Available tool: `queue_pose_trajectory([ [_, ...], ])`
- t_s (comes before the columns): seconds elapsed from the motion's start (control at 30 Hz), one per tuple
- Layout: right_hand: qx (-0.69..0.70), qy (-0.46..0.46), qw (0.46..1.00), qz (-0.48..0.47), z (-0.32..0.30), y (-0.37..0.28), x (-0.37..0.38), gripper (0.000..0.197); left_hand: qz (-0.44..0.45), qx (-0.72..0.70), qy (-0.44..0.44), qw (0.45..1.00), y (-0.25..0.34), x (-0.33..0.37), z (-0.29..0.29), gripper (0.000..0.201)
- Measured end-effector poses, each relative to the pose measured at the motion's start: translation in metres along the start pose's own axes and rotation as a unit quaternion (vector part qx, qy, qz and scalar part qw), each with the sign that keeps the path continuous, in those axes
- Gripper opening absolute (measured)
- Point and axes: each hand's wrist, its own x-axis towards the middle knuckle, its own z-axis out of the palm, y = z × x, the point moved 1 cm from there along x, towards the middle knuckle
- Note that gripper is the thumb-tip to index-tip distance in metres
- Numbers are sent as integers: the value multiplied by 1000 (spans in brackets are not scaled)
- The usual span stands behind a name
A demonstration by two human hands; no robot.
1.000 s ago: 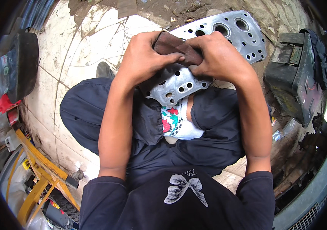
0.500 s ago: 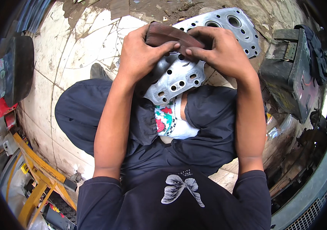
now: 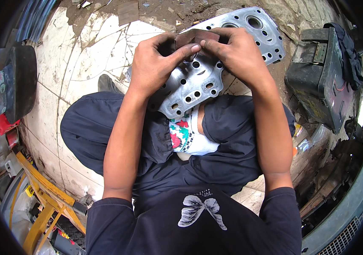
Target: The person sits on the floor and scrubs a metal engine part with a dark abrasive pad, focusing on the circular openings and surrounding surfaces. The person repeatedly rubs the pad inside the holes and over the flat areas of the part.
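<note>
Hands [image 3: 198, 55] mid-plate [image 3: 198, 80], edges clear

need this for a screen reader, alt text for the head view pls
Seen from above, a squatting person's left hand and right hand press a brown abrasive pad onto a grey metal plate with many holes resting across their knees, on a cracked pale floor.
</note>
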Motion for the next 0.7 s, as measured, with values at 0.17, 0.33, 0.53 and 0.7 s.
queue_pose_trajectory([
  [0.17, -16, -9, 1000, 0, 3, -8, -2, 39, 6, -32, 23, 999, -6, -1, 2, 35],
  [0.33, -15, 50, 998, -35, 9, -8, -2, 52, -8, -76, 13, 997, -7, 2, 0, 32],
  [0.53, 71, 65, 994, -59, 3, -12, 5, 62, -60, -101, 13, 993, 7, 2, -8, 31],
  [0.7, 15, 141, 985, -98, 3, -9, 8, 56, -52, -148, 48, 986, -5, 3, -7, 29],
])
